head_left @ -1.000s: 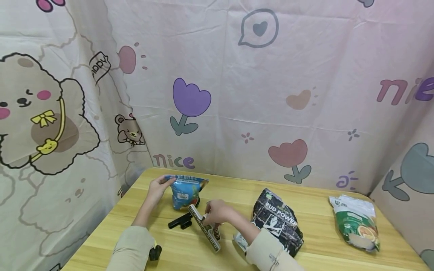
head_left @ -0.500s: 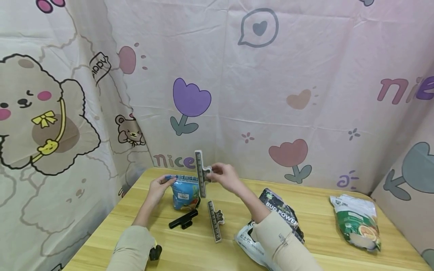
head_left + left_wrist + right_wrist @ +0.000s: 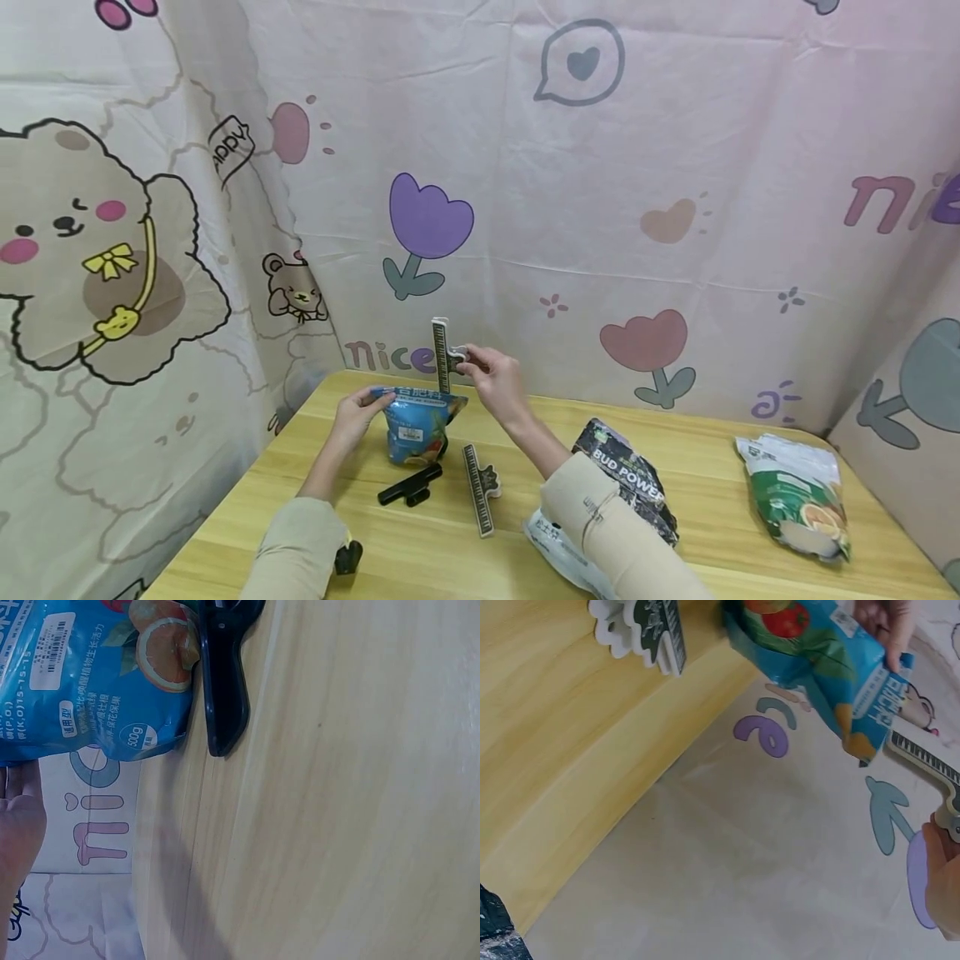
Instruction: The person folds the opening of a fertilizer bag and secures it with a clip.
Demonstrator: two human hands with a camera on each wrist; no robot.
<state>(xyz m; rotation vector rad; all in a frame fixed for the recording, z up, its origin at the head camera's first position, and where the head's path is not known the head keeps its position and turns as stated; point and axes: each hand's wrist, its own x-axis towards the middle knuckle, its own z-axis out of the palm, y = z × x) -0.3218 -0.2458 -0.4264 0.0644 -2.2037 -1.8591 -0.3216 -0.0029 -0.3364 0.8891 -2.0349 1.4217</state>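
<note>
1. A cartoon-printed curtain [image 3: 517, 150] hangs behind everything, with tulips, bears and "nice" lettering.
2. The wood-grain counter [image 3: 712, 542] carries the things below.
3. A black "BUD POWER" bag [image 3: 630, 479] lies right of centre; a white pouch [image 3: 566, 554] sits just beside it, partly hidden by the right sleeve.
4. A white-and-green pouch [image 3: 797, 500] printed with orange slices lies well apart, at the right.
5. The blue 500g bag [image 3: 416, 429] is upright at the far left of the counter; fruit covers its front.
6. The left hand [image 3: 358, 417] pinches that bag's top left corner; the right hand [image 3: 497, 383] grasps a piano-keyboard clip by its handle.
7. The held clip [image 3: 441, 354] is upright at the bag's top edge; whether they touch, I cannot tell.
8. A second keyboard clip [image 3: 477, 492] lies in front; a black clip [image 3: 408, 486] lies nearer the bag.
</note>
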